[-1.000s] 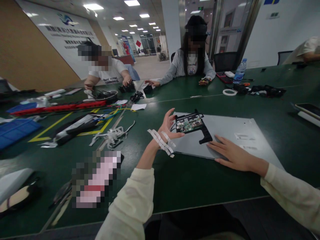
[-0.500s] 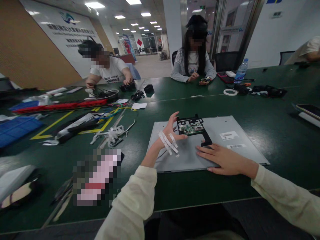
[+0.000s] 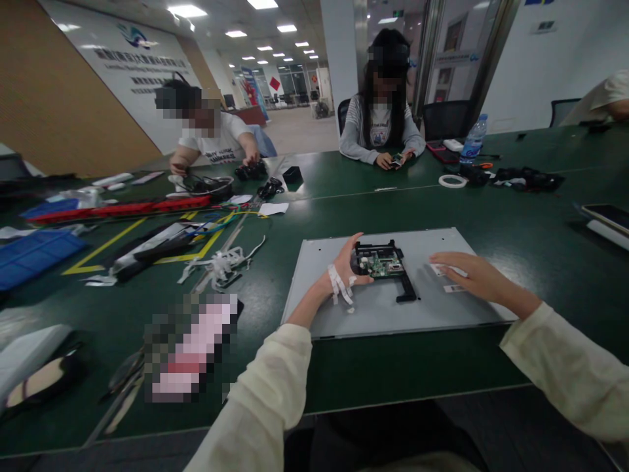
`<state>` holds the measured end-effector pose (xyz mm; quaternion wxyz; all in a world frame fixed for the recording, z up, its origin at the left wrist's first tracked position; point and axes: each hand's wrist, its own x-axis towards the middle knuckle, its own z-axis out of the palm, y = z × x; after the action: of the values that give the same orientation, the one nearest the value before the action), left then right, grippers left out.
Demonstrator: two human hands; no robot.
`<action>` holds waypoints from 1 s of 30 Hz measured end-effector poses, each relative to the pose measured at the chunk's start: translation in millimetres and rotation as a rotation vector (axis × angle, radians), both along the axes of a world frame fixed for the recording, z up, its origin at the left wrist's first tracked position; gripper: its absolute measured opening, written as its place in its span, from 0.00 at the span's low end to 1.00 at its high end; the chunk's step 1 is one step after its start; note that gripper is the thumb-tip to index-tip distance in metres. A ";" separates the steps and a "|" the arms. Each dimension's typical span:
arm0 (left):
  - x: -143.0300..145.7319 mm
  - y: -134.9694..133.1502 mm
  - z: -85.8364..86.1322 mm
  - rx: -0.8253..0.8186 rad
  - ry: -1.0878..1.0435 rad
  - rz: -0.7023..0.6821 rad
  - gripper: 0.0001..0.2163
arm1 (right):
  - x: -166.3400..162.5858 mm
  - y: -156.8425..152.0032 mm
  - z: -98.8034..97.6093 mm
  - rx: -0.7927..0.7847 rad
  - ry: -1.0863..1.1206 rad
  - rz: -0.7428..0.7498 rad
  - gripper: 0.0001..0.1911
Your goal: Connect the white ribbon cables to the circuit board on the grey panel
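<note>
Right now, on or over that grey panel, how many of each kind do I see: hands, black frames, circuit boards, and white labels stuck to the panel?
Hands: 2 (left hand, right hand)
Black frame: 1
Circuit board: 1
White labels: 2, one partly hidden by the right hand
Total: 6

Bracket (image 3: 386, 265) over panel (image 3: 363, 317) (apparently touching); bottle (image 3: 473, 140) behind, right.

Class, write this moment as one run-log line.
left hand: holding black frame | circuit board: in frame | right hand: open over white labels, contact unclear | grey panel: flat on table
</note>
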<state>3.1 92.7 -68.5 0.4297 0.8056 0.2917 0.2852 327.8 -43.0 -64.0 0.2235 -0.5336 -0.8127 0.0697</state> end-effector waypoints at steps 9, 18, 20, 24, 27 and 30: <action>0.7 -0.6 -2.5 -0.017 -0.025 -0.048 0.57 | -9.8 36.7 -35.4 -0.080 -0.104 -0.090 0.29; -12.4 -4.7 11.9 -0.484 -0.291 0.121 0.28 | -15.5 37.4 -41.4 -0.053 -0.203 -0.128 0.30; -16.3 -9.0 19.3 -0.611 -0.360 0.170 0.23 | -15.1 37.2 -41.2 -0.045 -0.208 -0.127 0.30; -22.3 -14.3 28.1 -0.791 -0.436 0.306 0.15 | -14.0 37.6 -43.3 -0.030 -0.220 -0.109 0.30; -27.0 -12.5 26.7 -0.868 -0.419 0.352 0.13 | -14.2 37.0 -43.9 -0.024 -0.217 -0.107 0.30; -34.1 -6.4 22.6 -0.881 -0.386 0.339 0.15 | -14.9 35.5 -42.4 -0.032 -0.197 -0.108 0.29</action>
<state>-31.1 86.2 -45.9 0.7224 0.4220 0.4262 0.3441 313.0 -7.4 -106.3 0.1373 -0.5842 -0.7997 0.0176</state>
